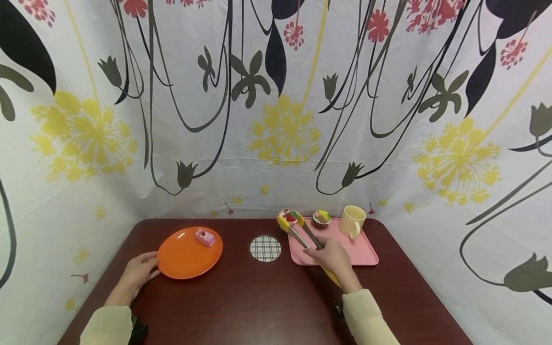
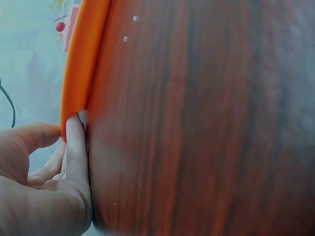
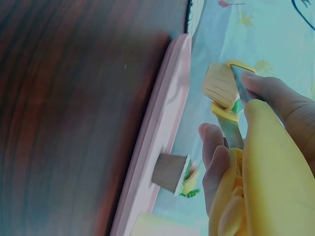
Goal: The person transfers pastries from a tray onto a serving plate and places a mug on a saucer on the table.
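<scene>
My left hand (image 1: 139, 274) holds the left rim of an orange plate (image 1: 183, 258), thumb on top and a finger underneath, as the left wrist view shows. A small pink toy cake (image 1: 205, 237) with a red berry sits on the plate's upper right. My right hand (image 1: 333, 256) grips metal tongs (image 3: 275, 172) with yellow handles and tips. Pinched between the tips is a small toy cupcake (image 3: 219, 84) with a tan ridged base and a red top, held above the far left of a pink tray (image 1: 360, 256).
On the tray stand a small brown cup dessert (image 1: 321, 219) with colourful topping and a pale yellow mug (image 1: 352, 223). A round checked coaster (image 1: 265, 248) lies between plate and tray. A flowered curtain (image 1: 241, 182) hangs behind the dark wooden table (image 1: 233, 306).
</scene>
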{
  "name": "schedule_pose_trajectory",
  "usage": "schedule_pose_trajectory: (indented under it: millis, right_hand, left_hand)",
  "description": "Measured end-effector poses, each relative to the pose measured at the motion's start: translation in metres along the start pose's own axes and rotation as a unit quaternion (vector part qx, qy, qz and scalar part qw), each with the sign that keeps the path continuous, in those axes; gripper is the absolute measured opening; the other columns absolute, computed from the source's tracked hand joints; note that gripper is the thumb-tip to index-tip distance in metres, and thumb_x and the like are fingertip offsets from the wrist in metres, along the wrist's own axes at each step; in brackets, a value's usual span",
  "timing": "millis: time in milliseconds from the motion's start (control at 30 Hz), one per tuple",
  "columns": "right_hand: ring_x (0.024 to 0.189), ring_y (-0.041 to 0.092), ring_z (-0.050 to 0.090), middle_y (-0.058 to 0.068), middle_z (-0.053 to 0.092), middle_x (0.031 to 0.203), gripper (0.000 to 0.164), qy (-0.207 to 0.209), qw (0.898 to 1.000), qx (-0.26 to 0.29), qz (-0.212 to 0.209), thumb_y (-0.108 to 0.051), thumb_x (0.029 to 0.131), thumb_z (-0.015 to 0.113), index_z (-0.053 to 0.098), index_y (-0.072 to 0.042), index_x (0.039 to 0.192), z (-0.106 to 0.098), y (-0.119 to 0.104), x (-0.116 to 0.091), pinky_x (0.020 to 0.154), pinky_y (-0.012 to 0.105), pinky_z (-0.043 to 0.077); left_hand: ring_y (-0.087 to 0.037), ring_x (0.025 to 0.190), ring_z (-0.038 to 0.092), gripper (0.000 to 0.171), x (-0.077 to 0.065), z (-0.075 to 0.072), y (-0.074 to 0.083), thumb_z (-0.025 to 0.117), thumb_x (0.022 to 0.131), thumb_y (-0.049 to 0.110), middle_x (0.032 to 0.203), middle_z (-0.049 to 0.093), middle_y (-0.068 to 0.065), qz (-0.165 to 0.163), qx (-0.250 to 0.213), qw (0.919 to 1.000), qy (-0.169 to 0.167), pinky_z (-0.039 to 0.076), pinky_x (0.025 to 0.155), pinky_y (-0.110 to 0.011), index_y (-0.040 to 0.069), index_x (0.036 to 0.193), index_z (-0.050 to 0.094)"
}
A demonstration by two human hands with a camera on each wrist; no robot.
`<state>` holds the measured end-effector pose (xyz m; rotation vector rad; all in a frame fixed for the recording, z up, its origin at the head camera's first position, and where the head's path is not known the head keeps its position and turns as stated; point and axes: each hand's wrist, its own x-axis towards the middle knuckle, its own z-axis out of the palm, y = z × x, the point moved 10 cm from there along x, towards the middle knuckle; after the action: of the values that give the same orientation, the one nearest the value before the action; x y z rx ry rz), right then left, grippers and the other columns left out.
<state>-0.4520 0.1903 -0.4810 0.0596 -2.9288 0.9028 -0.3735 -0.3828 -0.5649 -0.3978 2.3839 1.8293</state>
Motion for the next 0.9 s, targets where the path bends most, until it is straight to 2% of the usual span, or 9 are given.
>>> schedule_pose_trajectory:
  millis: [100, 333, 433, 533, 733, 900]
  right_hand:
    - [0.067, 0.019, 0.055, -0.002, 0.057, 0.067, 0.035, -0.001, 1.0, 0.003, -0.005, -0.049, 0.088, 0.088, 0.073, -0.017, 0.091, 0.001, -0.006, -0.002, 0.059, 0.032, 0.04]
    - [0.072, 0.019, 0.059, 0.002, 0.065, 0.077, 0.046, -0.008, 1.0, 0.02, -0.017, -0.047, 0.088, 0.089, 0.077, -0.017, 0.121, 0.008, -0.027, -0.007, 0.062, 0.032, 0.044]
    - [0.073, 0.02, 0.059, 0.001, 0.066, 0.079, 0.05, -0.006, 0.999, 0.036, -0.03, -0.046, 0.087, 0.089, 0.077, -0.019, 0.128, 0.01, -0.042, -0.009, 0.062, 0.032, 0.045]
    - [0.072, 0.019, 0.059, -0.002, 0.067, 0.08, 0.05, -0.006, 0.998, 0.049, -0.043, -0.045, 0.087, 0.09, 0.077, -0.022, 0.128, 0.013, -0.056, -0.01, 0.062, 0.032, 0.046]
    - [0.069, 0.016, 0.059, -0.003, 0.068, 0.08, 0.037, -0.005, 0.995, 0.053, -0.079, -0.045, 0.087, 0.088, 0.078, -0.023, 0.116, 0.022, -0.08, -0.013, 0.062, 0.032, 0.046]
    - [0.081, 0.016, 0.061, 0.0, 0.076, 0.096, 0.048, 0.0, 0.992, 0.044, -0.12, -0.043, 0.087, 0.089, 0.079, -0.021, 0.128, 0.03, -0.103, -0.016, 0.072, 0.035, 0.05]
  left_hand:
    - [-0.041, 0.144, 0.054, 0.064, 0.0, 0.001, 0.0, 0.043, 0.118, 0.027, 0.167, 0.03, -0.038, 0.002, 0.0, 1.0, -0.002, 0.062, 0.104, -0.035, -0.013, 0.164, 0.024]
    - [-0.038, 0.141, 0.057, 0.065, -0.002, 0.0, 0.001, 0.045, 0.117, 0.028, 0.166, 0.032, -0.038, 0.012, 0.004, 0.9999, 0.002, 0.063, 0.103, -0.034, -0.013, 0.164, 0.026]
    - [-0.037, 0.141, 0.058, 0.064, -0.003, -0.001, 0.001, 0.044, 0.117, 0.028, 0.166, 0.032, -0.037, 0.012, 0.007, 0.9999, 0.002, 0.062, 0.103, -0.033, -0.012, 0.164, 0.026]
    - [-0.034, 0.139, 0.06, 0.064, -0.004, -0.003, -0.001, 0.045, 0.117, 0.028, 0.166, 0.032, -0.037, 0.009, 0.001, 0.9999, 0.008, 0.063, 0.103, -0.033, -0.012, 0.164, 0.027]
    - [-0.029, 0.134, 0.065, 0.063, -0.003, -0.003, 0.001, 0.047, 0.116, 0.027, 0.165, 0.036, -0.036, 0.009, -0.005, 0.9998, 0.018, 0.063, 0.101, -0.031, -0.01, 0.164, 0.03]
    - [-0.033, 0.138, 0.062, 0.061, -0.004, -0.004, 0.001, 0.046, 0.116, 0.027, 0.165, 0.038, -0.036, 0.01, -0.006, 0.9997, 0.02, 0.063, 0.101, -0.031, -0.01, 0.163, 0.031]
